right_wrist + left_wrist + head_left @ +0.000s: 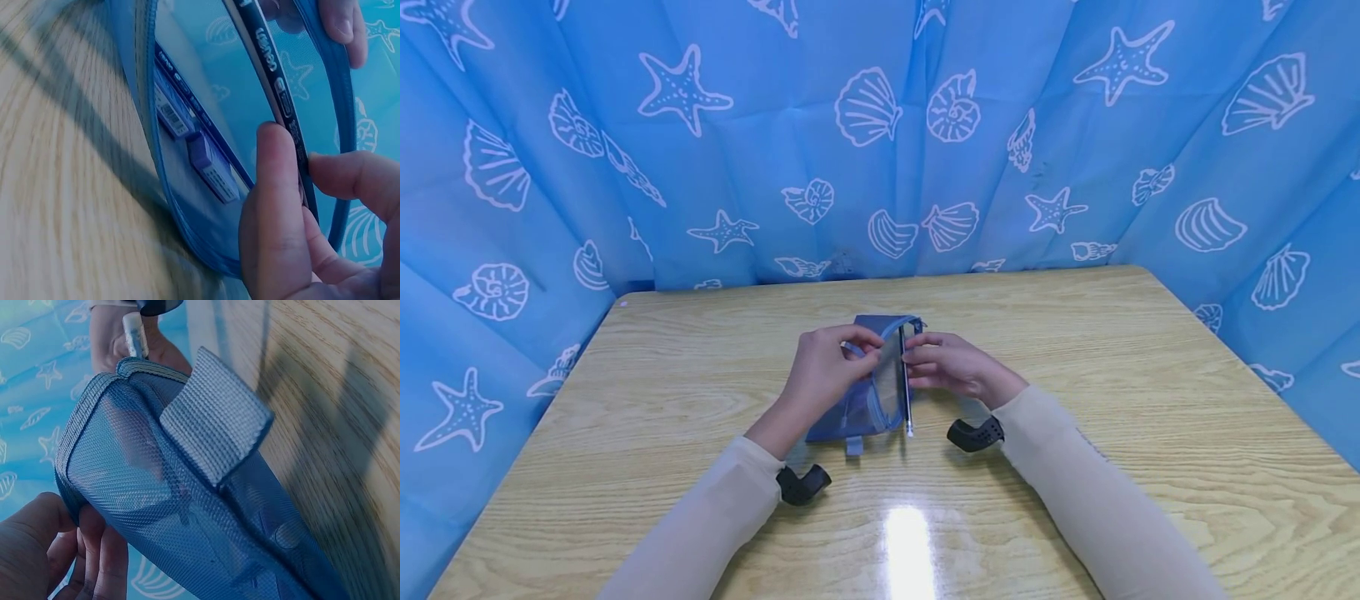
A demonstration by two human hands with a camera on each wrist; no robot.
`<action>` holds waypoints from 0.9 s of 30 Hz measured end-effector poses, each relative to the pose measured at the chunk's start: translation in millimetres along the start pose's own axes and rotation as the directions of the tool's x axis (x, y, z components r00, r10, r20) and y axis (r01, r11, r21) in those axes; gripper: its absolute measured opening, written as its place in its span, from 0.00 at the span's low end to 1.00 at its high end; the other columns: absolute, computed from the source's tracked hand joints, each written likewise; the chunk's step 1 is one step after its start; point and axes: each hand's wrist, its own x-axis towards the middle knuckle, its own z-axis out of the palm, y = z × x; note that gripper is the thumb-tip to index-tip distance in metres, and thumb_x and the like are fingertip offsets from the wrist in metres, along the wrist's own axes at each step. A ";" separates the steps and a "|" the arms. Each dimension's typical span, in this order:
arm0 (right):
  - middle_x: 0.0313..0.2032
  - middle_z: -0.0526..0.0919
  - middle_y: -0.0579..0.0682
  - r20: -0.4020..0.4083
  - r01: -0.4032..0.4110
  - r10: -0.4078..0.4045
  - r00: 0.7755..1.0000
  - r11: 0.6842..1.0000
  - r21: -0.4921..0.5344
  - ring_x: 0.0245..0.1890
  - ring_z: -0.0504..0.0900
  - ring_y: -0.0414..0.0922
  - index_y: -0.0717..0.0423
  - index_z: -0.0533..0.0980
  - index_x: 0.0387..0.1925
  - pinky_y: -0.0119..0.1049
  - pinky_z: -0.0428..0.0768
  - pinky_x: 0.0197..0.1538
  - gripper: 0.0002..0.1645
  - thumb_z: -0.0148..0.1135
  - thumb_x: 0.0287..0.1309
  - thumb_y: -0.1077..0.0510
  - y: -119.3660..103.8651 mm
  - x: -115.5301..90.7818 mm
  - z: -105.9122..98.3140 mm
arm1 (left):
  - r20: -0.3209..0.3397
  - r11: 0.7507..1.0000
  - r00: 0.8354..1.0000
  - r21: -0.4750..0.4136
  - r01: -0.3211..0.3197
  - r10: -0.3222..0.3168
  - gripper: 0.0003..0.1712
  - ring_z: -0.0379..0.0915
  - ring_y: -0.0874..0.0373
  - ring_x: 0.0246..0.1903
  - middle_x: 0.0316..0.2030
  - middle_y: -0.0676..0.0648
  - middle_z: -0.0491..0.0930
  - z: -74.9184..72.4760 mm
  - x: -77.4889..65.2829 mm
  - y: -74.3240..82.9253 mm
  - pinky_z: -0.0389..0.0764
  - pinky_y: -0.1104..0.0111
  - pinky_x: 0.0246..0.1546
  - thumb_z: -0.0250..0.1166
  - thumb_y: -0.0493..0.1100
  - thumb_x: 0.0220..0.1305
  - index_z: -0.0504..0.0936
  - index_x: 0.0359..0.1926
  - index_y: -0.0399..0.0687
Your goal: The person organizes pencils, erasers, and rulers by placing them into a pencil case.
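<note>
A blue mesh pencil case lies on the table with its zipped mouth held wide. My left hand pinches the rim of that mouth between thumb and fingers. Between the thumb and fingers of my right hand is a dark pencil with white lettering, held at the mouth of the case. Its white end sticks out past the rim toward me. Inside, the right wrist view shows a second dark pencil and two small purple-blue blocks, one eraser-like block bearing a printed label.
The wooden table extends around the case on all sides. A blue curtain with shells and starfish hangs behind its far edge. Black wrist mounts project below both cuffs. Glare falls on the near tabletop.
</note>
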 end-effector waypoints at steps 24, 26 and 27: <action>0.34 0.80 0.50 -0.112 0.016 -0.006 0.994 0.996 0.091 0.33 0.83 0.39 0.66 0.67 0.49 0.29 0.84 0.40 0.10 0.49 0.68 0.67 1.8 9.5 18.7 | 0.013 0.999 1.000 0.034 -0.003 0.002 0.08 0.80 0.64 0.24 0.29 0.54 0.83 2.2 -1.2 1.1 0.81 0.70 0.25 0.70 0.41 0.59 0.88 0.40 0.50; 0.32 0.80 0.49 -0.107 0.026 -0.016 0.994 0.996 0.089 0.32 0.82 0.39 0.65 0.68 0.45 0.30 0.84 0.40 0.06 0.48 0.68 0.68 2.0 10.6 20.3 | 0.015 0.999 1.000 0.032 -0.001 0.001 0.07 0.80 0.64 0.24 0.29 0.55 0.83 2.4 -1.2 1.1 0.81 0.70 0.25 0.70 0.41 0.59 0.88 0.40 0.51; 0.32 0.80 0.49 -0.101 0.031 -0.023 0.995 0.996 0.083 0.32 0.82 0.39 0.65 0.68 0.43 0.30 0.84 0.40 0.04 0.48 0.68 0.68 2.2 11.3 21.1 | 0.014 0.999 1.000 0.032 -0.001 0.000 0.07 0.80 0.64 0.24 0.29 0.55 0.83 2.6 -1.2 1.0 0.81 0.70 0.25 0.70 0.41 0.59 0.88 0.40 0.51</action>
